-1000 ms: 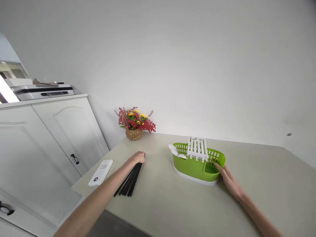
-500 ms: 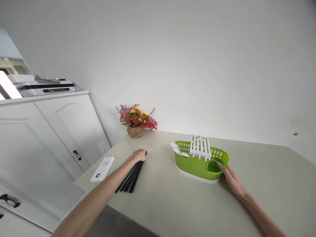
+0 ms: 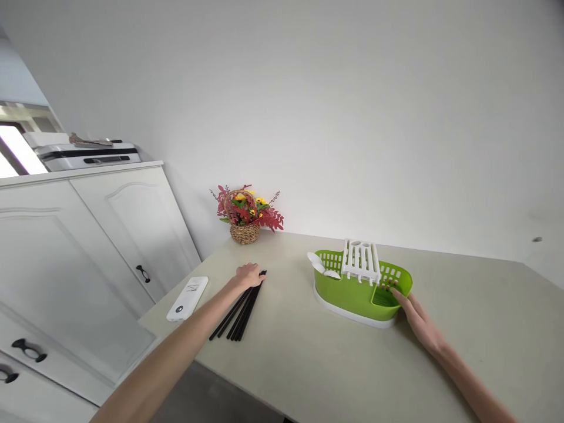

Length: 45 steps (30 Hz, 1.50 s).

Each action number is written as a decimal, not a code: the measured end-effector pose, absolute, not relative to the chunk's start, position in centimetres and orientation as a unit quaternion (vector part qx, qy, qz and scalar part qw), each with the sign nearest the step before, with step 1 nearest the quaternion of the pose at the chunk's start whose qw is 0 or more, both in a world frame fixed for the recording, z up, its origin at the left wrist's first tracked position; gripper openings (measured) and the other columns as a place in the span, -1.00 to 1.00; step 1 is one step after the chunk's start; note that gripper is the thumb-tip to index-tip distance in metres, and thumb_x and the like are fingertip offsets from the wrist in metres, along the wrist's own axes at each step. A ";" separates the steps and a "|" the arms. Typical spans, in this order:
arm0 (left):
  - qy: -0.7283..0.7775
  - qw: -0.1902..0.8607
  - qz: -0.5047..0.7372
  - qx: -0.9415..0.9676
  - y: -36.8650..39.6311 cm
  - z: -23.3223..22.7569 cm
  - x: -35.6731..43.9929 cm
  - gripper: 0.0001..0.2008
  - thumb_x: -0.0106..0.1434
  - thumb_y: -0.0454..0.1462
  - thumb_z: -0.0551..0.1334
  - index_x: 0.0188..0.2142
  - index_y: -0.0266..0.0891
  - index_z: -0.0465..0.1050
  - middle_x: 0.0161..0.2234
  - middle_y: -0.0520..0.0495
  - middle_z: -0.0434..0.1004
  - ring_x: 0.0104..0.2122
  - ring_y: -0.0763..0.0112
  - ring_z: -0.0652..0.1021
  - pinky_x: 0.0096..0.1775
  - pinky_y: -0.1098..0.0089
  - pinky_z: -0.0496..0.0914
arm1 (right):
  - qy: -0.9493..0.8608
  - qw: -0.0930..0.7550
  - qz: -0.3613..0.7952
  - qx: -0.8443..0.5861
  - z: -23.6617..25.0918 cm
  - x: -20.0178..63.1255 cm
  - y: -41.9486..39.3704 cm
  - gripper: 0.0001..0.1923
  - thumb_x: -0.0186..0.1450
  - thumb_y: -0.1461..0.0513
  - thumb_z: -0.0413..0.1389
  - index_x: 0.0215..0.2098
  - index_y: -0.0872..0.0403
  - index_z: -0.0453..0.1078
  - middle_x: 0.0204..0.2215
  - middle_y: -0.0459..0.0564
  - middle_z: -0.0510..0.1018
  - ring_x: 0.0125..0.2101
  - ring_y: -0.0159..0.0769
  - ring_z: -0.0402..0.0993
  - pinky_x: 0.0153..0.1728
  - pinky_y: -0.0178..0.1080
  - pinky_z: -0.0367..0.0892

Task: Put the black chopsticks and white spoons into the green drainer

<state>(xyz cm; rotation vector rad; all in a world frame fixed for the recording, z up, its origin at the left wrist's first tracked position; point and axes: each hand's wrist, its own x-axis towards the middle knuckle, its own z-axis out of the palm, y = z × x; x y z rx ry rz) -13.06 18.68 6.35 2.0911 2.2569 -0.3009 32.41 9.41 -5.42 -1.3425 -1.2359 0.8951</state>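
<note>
My left hand (image 3: 249, 275) is closed around the upper ends of several black chopsticks (image 3: 240, 317), whose lower ends fan out across the table towards me. On the right, my right hand (image 3: 416, 320) grips the right end of a green utensil basket (image 3: 350, 296), thumb over the rim and fingers on the outer side. The basket stands upright on a white base. Several white spoons (image 3: 324, 266) lean in its left compartment, and a white slotted rack with hooks (image 3: 361, 260) sits across its middle. Its right compartment shows a bare green floor.
A wicker basket of artificial flowers (image 3: 245, 233) stands against the wall. The white power bank (image 3: 188, 298) lies near the table's left edge. White cabinets (image 3: 132, 217) border the table (image 3: 299, 364) on the left, with a suitcase (image 3: 92, 155) on top.
The black chopsticks have shifted slightly, with some bunched closer together under my left hand. My right hand keeps its hold on the basket. The whole view has moved a little.
</note>
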 end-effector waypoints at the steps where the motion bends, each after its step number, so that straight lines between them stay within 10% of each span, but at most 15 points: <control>1: 0.728 0.017 -0.088 0.680 18.5 6.4 -13.2 -0.67 0.40 -0.03 0.25 -0.05 -0.21 0.56 0.01 -0.33 0.60 0.03 -0.04 0.60 0.03 0.06 0.47 | -0.517 0.527 0.374 -0.562 -5.5 32.5 9.4 -0.30 0.32 -0.26 0.05 0.22 -0.06 0.44 0.30 -0.06 0.45 0.37 0.01 0.23 0.44 -0.04 -0.06; 7: 0.679 -0.064 0.036 0.730 17.4 7.5 -12.1 -0.51 0.46 0.00 0.14 0.10 -0.38 0.44 0.09 -0.51 0.51 0.12 -0.17 0.52 0.12 -0.02 0.38 | -0.522 0.532 0.372 -0.553 -5.4 32.4 9.5 -0.33 0.33 -0.25 0.06 0.21 -0.08 0.46 0.29 -0.08 0.47 0.35 0.03 0.25 0.44 0.01 -0.03; 15: 0.418 0.057 0.346 0.838 17.0 10.1 -4.3 -0.59 0.55 0.00 -0.02 0.05 -0.18 0.44 0.04 -0.16 0.57 0.12 0.21 0.53 0.21 0.19 0.36 | -0.528 0.541 0.372 -0.538 -4.6 32.0 9.3 -0.33 0.34 -0.24 0.06 0.22 -0.06 0.45 0.32 -0.07 0.43 0.40 0.05 0.16 0.43 0.04 0.00; 29: 0.349 0.268 0.243 0.865 14.7 12.2 1.4 -0.30 0.52 0.15 -0.24 0.34 -0.19 0.25 0.41 -0.20 0.23 0.39 0.14 0.26 0.38 0.14 0.12 | -0.532 0.537 0.372 -0.538 -4.0 31.8 9.2 -0.34 0.36 -0.23 0.04 0.27 -0.10 0.41 0.33 -0.10 0.42 0.40 0.01 0.15 0.42 0.01 0.05; 45: 0.231 0.063 0.229 0.943 16.4 10.5 2.2 -0.48 0.26 0.22 0.30 -0.15 -0.16 0.58 -0.17 -0.13 0.68 -0.20 0.23 0.65 -0.12 0.33 0.49 | -0.532 0.543 0.374 -0.532 -3.3 31.7 9.2 -0.38 0.38 -0.21 0.05 0.26 -0.11 0.43 0.32 -0.10 0.44 0.38 0.02 0.19 0.41 0.06 0.08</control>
